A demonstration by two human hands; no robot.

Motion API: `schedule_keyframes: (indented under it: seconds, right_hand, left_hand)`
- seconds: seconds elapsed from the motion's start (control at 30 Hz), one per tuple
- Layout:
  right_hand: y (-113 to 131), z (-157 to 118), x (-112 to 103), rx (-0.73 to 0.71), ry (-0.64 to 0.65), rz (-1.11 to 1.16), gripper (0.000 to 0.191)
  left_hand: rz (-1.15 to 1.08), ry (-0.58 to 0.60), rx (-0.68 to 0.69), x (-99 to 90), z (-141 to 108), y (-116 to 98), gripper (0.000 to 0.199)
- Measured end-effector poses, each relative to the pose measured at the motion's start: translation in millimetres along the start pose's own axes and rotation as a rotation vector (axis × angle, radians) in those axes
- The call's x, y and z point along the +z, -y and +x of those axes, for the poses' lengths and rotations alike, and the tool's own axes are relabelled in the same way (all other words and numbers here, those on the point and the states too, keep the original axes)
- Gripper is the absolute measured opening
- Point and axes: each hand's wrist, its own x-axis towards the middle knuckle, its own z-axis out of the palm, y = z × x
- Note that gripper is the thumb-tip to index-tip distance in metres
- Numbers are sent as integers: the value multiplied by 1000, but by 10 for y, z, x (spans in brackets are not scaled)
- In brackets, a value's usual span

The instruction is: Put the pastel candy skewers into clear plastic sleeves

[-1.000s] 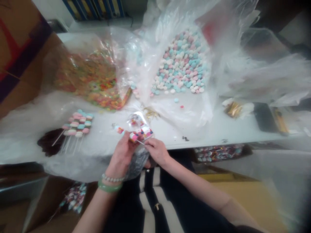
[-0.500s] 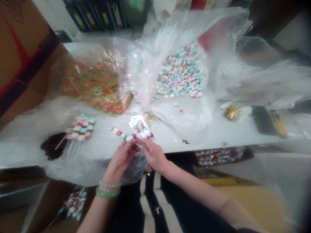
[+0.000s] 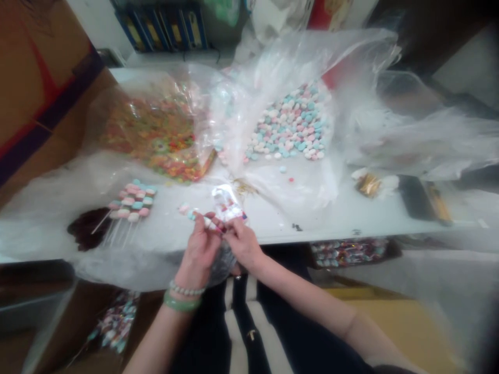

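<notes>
My left hand (image 3: 202, 244) is closed round a candy skewer (image 3: 191, 213) strung with pastel, marshmallow-like pieces. Its far end points up and left past my fingers. My right hand (image 3: 245, 243) pinches at the skewer's near end, its fingertips meeting the left ones. Blur and fingers hide whether a tie or wrapper edge is in that pinch. Just beyond the hands lies a shiny printed clear packet (image 3: 227, 202). Gold twist ties (image 3: 245, 187) lie behind it. To the left, several finished-looking candy skewers (image 3: 134, 200) rest side by side, next to a dark brown bundle (image 3: 88, 228).
A clear bag of orange and green gummy candies (image 3: 156, 140) lies at the back left. Pastel candies (image 3: 292, 124) spread from another open bag. A gold bundle (image 3: 368, 185) and a dark flat object (image 3: 417, 197) sit at right. Cardboard box (image 3: 42, 67) stands left; boxes of wrapped candies (image 3: 119, 322) are below.
My left hand has turned and closed further over the skewer, hiding more of its pieces. The tip now shows pink rather than red and orange. My right hand stays at the near end.
</notes>
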Motion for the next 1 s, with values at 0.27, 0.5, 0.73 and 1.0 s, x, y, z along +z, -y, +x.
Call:
schedule_keyframes:
  seconds: [0.27,0.5,0.73,1.0]
  right_hand:
    - [-173,-14,15,-398,-128,-295,44]
    - [-237,2,55,-306,-148,-301,47]
    - [-154,70,12,-244,-22,-77,24]
    - [-83,39,54,-75,-29,96,17]
  left_hand:
    - [316,58,-48,-107,-93,47,22]
    - [548,9,1,-272,-47,49,38]
    - [638,58,5,-326,-22,46,40]
    - [284,139,-107,-255,-76,47,21]
